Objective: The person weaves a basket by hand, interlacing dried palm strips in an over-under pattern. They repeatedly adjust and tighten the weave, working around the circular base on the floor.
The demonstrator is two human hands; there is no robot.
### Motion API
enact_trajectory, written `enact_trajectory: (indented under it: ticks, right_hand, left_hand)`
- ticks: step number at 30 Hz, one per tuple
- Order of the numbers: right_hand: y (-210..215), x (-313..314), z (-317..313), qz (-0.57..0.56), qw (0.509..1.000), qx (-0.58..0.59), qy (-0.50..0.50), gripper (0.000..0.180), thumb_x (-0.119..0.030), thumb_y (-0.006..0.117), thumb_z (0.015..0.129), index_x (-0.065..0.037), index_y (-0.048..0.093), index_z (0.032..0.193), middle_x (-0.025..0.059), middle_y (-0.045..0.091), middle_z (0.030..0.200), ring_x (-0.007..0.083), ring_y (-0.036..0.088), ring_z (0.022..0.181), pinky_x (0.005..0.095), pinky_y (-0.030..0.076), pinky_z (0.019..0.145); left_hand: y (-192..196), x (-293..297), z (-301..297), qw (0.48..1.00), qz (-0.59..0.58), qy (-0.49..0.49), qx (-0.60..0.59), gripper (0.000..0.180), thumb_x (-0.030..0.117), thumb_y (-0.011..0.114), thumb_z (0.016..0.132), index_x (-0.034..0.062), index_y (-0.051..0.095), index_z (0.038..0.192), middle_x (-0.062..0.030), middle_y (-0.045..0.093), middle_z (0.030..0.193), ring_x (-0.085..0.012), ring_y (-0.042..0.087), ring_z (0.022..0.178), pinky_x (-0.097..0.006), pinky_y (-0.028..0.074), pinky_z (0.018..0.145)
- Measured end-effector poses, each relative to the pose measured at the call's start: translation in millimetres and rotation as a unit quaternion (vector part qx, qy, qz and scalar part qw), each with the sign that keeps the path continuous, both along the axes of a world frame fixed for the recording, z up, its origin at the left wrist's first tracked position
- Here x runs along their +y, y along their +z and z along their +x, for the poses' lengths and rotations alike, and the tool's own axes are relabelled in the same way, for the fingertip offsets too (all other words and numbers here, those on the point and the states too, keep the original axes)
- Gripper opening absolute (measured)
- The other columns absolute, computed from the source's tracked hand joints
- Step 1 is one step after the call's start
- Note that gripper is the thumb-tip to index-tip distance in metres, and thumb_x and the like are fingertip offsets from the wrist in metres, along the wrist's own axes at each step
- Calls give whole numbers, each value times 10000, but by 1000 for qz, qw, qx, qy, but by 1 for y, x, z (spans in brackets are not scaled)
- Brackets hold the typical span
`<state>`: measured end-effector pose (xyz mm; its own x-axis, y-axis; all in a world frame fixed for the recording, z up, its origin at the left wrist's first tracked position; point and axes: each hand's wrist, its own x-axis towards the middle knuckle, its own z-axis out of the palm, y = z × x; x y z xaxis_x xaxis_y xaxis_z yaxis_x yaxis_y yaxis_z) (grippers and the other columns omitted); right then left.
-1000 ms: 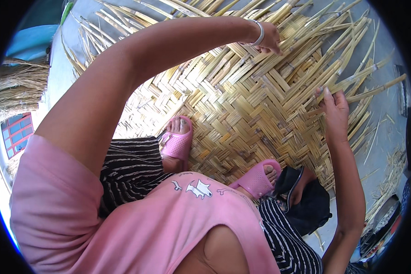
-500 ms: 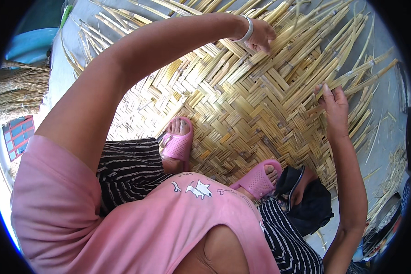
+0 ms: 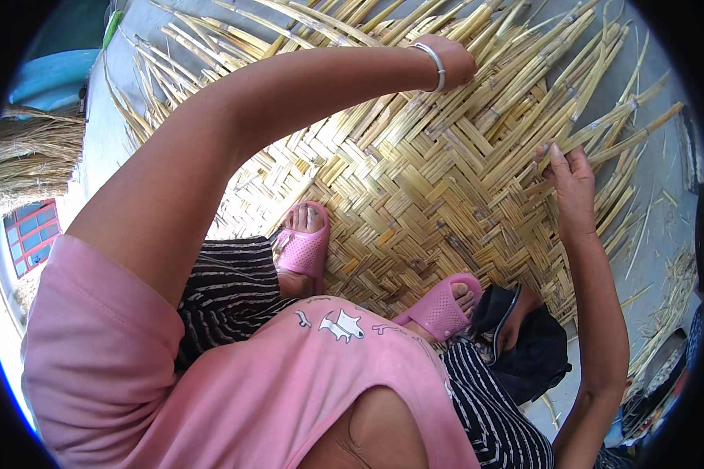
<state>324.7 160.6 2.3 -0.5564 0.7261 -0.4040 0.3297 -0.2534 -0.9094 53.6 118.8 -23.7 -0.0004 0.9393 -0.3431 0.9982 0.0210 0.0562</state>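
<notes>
Head view. Both hands at work on a broad mat (image 3: 430, 211) of plaited pale cane, which lies below and between the two sets of fingers. Left hand (image 3: 452, 64): curled over the mat's far part, the fingers bent under and largely hidden by the back of the hand, so that whether they pinch a strip cannot be told; a pale bangle (image 3: 432, 66) encircles the wrist just behind them. Right hand (image 3: 573, 187): raised at the mat's right side, thumb and fingertips drawn together, pinching a pale strip (image 3: 607, 119) that runs outward beyond them. Unwoven ends (image 3: 524, 59) fan out to the right of the left fingers. Two pink sandals (image 3: 303, 248) stand on the nearer side of both sets of fingers. Grey floor (image 3: 665, 227) shows to the right of the right fingers.
</notes>
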Motion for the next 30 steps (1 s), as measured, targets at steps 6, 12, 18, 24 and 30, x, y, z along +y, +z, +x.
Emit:
enact_trajectory:
  ticks: [6, 12, 18, 24, 30]
  right_hand:
    - [7, -5, -2, -16, 999, 27, -23, 211, -168, 499, 930, -46, 530, 1099, -5, 579, 963, 67, 554, 869, 218, 456, 742]
    - [11, -5, 0, -26, 999, 25, -25, 208, -157, 489, 933, -39, 527, 1100, 4, 578, 974, 80, 558, 877, 239, 470, 769]
    - [11, -7, 3, -58, 996, 58, -32, 206, -158, 488, 934, -40, 528, 1098, 12, 582, 967, 87, 560, 873, 247, 470, 779]
    - [7, -5, 7, -47, 997, 60, -25, 211, -157, 482, 936, -42, 524, 1109, 14, 583, 976, 88, 561, 882, 249, 467, 795]
    - [9, -6, 4, -44, 996, 69, -21, 231, -166, 490, 933, -40, 516, 1125, 13, 578, 994, 88, 560, 888, 251, 468, 800]
  left_hand:
    - [3, 21, -2, 840, -130, 263, -457, 411, 463, 602, 825, 54, 624, 859, -35, 544, 679, -132, 548, 647, -281, 493, 625]
    - [16, 29, 12, 775, -34, 378, -505, 540, 543, 534, 833, 12, 623, 885, -89, 614, 785, -165, 600, 653, -292, 525, 544]
    - [19, 27, 14, 954, -26, 182, -235, 209, 173, 551, 823, 73, 658, 972, -110, 656, 881, -241, 626, 799, -342, 530, 665]
    - [7, 9, 28, 992, 60, 39, -101, 306, 65, 526, 760, 109, 601, 1053, -153, 604, 1031, -293, 578, 986, -377, 474, 837]
    - [8, 6, 20, 980, 83, 120, -136, 328, 160, 621, 740, 49, 576, 1047, -186, 605, 1016, -311, 584, 965, -378, 470, 844]
